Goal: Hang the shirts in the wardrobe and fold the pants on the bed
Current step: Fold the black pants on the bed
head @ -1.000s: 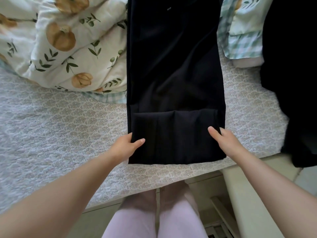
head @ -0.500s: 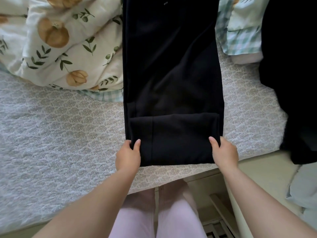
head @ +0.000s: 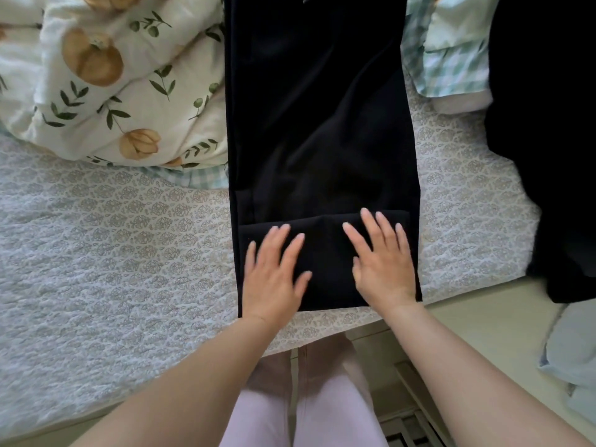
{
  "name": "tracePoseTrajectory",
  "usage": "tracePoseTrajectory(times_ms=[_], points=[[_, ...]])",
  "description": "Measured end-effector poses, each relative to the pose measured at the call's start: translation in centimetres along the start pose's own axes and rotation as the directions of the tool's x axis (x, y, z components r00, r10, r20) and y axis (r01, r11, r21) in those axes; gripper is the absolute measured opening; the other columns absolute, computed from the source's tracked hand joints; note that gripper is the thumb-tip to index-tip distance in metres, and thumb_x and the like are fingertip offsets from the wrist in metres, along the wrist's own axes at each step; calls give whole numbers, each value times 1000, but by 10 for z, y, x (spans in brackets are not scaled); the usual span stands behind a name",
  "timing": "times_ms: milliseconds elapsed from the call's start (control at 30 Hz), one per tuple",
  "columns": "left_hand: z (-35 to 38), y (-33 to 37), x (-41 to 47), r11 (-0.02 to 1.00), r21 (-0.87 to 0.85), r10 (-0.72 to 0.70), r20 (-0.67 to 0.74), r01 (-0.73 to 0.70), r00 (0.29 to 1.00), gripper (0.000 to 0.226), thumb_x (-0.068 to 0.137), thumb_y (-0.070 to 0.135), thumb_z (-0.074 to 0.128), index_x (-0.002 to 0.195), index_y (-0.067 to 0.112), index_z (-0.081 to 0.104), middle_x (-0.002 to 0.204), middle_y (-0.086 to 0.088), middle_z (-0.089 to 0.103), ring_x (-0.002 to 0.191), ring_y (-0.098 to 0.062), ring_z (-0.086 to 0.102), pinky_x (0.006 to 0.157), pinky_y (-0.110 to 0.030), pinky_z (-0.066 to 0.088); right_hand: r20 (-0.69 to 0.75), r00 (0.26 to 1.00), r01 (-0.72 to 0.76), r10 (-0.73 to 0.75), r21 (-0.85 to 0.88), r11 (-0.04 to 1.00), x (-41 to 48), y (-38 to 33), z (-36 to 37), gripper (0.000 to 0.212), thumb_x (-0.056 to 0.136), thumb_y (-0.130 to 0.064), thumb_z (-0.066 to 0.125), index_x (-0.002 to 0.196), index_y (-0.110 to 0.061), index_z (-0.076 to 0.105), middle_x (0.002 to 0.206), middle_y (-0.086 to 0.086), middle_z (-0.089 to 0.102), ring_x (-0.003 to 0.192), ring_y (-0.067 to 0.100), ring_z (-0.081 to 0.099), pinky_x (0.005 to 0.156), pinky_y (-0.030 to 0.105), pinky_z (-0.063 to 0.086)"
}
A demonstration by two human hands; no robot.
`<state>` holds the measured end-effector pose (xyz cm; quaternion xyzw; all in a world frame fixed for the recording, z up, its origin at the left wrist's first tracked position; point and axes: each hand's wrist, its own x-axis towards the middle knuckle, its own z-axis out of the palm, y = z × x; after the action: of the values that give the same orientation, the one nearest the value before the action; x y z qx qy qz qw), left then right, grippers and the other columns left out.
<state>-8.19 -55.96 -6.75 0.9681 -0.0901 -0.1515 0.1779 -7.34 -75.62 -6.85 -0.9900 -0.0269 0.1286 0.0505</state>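
Black pants point(head: 319, 124) lie lengthwise on the bed point(head: 113, 253), running from the near edge to the top of the view. Their near end is folded up into a short flap. My left hand point(head: 274, 275) lies flat on the left half of that flap, fingers straight and spread. My right hand point(head: 382, 262) presses flat on the right half, fingertips at the fold's upper edge. Neither hand holds any cloth.
A floral duvet point(head: 109, 82) is bunched at the upper left, touching the pants. A green checked cloth point(head: 451, 56) lies at the upper right, with another dark garment point(head: 554, 140) draped over the bed's right corner. Pale blue fabric point(head: 571, 359) sits at the lower right.
Both hands let go of the flap's side edges and moved inward onto its top, now lying flat with fingers spread. The pants stayed in place.
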Motion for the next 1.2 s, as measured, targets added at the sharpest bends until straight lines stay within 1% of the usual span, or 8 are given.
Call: tracePoseTrajectory(times_ms=[167, 400, 500, 633, 767, 967, 1067, 1200], points=[[2, -45, 4, 961, 229, 67, 360, -158, 931, 63, 90, 59, 6, 142, 31, -18, 151, 14, -26, 137, -8, -32, 113, -39, -18, 346, 937, 87, -51, -91, 992, -4, 49, 8, 61, 98, -42, 23, 150, -26, -5, 149, -11, -26, 140, 10, -22, 116, 43, -7], [-30, -118, 5, 861, 372, 153, 462, -347, 874, 91, 88, 11, 39, 138, 33, -33, 148, 8, -37, 137, -15, -35, 113, -43, -21, 399, 886, 347, -237, -230, 909, -17, 100, -6, 92, 79, 3, 41, 147, -27, -14, 153, -2, -25, 142, 18, -19, 114, 40, -16], [-30, -120, 9, 846, 389, 178, 439, -365, 881, 83, 95, 17, 38, 140, 35, -30, 149, 9, -35, 138, -19, -32, 114, -46, -17, 355, 897, 358, -263, -234, 904, -18, 107, -10, 92, 74, 8, 56, 149, -25, 12, 156, 1, 2, 144, 24, 4, 115, 39, -9], [-32, -117, 15, 841, 416, 172, 399, -345, 901, 81, 96, 39, 45, 144, 35, -20, 153, 10, -24, 142, -21, -23, 116, -47, -10, 420, 880, 366, -221, -304, 879, -7, 106, -11, 88, 92, -14, 46, 141, -29, -25, 151, -4, -29, 139, 20, -27, 111, 41, -23], [-29, -101, 23, 827, 429, 211, 363, -364, 907, 85, 89, 21, 49, 146, 35, -13, 153, 10, -20, 143, -23, -20, 116, -49, -7, 350, 897, 347, -269, -183, 920, 1, 95, -18, 84, 79, 0, 54, 146, -27, 11, 156, -1, 14, 144, 24, 13, 116, 41, 3], [-27, -102, 30, 870, 309, 264, 366, -384, 892, 77, 93, 10, 41, 144, 44, -6, 151, 18, -13, 138, -11, -28, 114, -36, -15, 319, 902, 322, -291, -45, 946, 13, 92, -30, 75, 81, 7, 41, 145, -31, 29, 154, -9, 20, 146, 17, 8, 115, 28, -9], [-44, -97, 42, 937, 103, 280, 350, -334, 894, 78, 85, -3, 51, 145, 40, 29, 150, 23, 17, 141, 1, 3, 114, -25, 2, 245, 946, 163, -214, 211, 964, 16, 88, -37, 58, 89, 4, 44, 136, -30, 46, 149, -8, 33, 143, 14, 18, 113, 18, -5], [-56, -86, 57, 941, -320, 17, 363, 108, 932, 38, 91, 2, 52, 112, 30, 68, 107, 18, 67, 103, -10, 56, 86, -19, 44, 357, 930, -285, 82, 565, 775, 24, 84, -51, 36, 90, 2, 50, 123, -9, 60, 131, 4, 53, 117, 21, 49, 102, 27, 38]])
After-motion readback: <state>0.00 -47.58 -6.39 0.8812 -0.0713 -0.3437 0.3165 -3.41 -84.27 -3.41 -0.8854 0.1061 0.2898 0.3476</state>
